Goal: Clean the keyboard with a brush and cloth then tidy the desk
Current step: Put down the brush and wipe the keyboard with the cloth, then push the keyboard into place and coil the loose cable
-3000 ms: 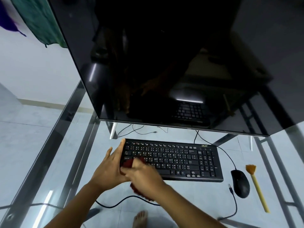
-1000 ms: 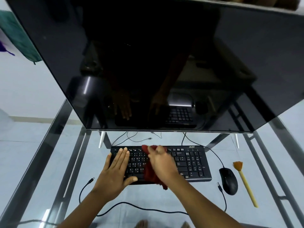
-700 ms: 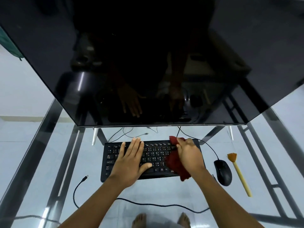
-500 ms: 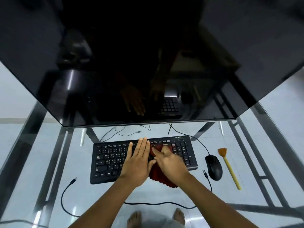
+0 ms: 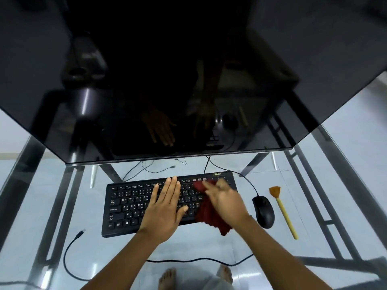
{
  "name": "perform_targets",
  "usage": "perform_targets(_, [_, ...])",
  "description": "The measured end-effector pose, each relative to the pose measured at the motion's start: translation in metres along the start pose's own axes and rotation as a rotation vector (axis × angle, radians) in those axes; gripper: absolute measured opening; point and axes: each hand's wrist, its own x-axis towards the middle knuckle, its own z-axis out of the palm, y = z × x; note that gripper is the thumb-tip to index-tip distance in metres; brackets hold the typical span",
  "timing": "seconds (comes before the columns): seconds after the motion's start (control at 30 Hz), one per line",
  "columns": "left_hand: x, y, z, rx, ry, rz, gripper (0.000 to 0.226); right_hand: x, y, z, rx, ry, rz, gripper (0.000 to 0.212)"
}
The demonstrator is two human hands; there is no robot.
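A black keyboard lies on the glass desk below the monitor. My left hand rests flat on the middle keys with straight fingers. My right hand presses a dark red cloth onto the keyboard's right part; the hand is blurred. The cloth's lower corner hangs past the keyboard's front edge. A yellow-handled brush with an orange tuft lies on the desk at the right, beside the mouse, away from both hands.
A large dark monitor overhangs the back of the desk. A black mouse sits right of the keyboard. Loose black cables lie on the glass in front and at the left. Metal frame bars run under the desk.
My right hand has swept the cloth across the keys from the left end toward the right end. My left hand shifted right along the keyboard and stays flat on it.
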Motion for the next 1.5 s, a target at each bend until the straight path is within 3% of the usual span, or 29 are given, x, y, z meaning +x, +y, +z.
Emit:
perform_targets(0.07, [0.000, 0.001, -0.001, 0.011, -0.010, -0.017, 0.071, 0.010, 0.023, -0.007, 0.010, 0.049, 0.192, 0.038])
perform_targets(0.13, [0.000, 0.006, -0.002, -0.002, -0.012, -0.038, 0.071, 0.009, 0.027, -0.008, 0.042, 0.086, 0.243, 0.036])
perform_targets(0.3, [0.012, 0.040, -0.007, -0.045, -0.034, 0.010, 0.069, -0.022, -0.012, -0.003, 0.087, -0.147, -0.079, 0.041])
perform_targets(0.5, [0.052, 0.099, -0.026, -0.122, -0.029, 0.092, 0.065, -0.038, 0.066, -0.058, 0.285, 0.234, 0.176, 0.032])
perform_targets(0.6, [0.073, 0.133, -0.035, -0.141, -0.039, 0.136, 0.069, -0.054, 0.114, -0.087, 0.277, 0.309, 0.263, 0.031])
perform_targets(0.9, [0.120, 0.219, -0.038, -0.121, -0.101, 0.265, 0.071, -0.086, 0.215, -0.110, 0.137, 0.194, 0.438, 0.033])
perform_targets(1.23, [0.129, 0.253, -0.017, -0.106, -0.129, 0.254, 0.068, -0.083, 0.243, -0.084, 0.115, 0.096, 0.435, 0.034])
perform_targets(1.5, [0.123, 0.242, -0.017, -0.137, -0.163, 0.174, 0.067, -0.075, 0.243, -0.080, 0.145, 0.219, 0.368, 0.030])
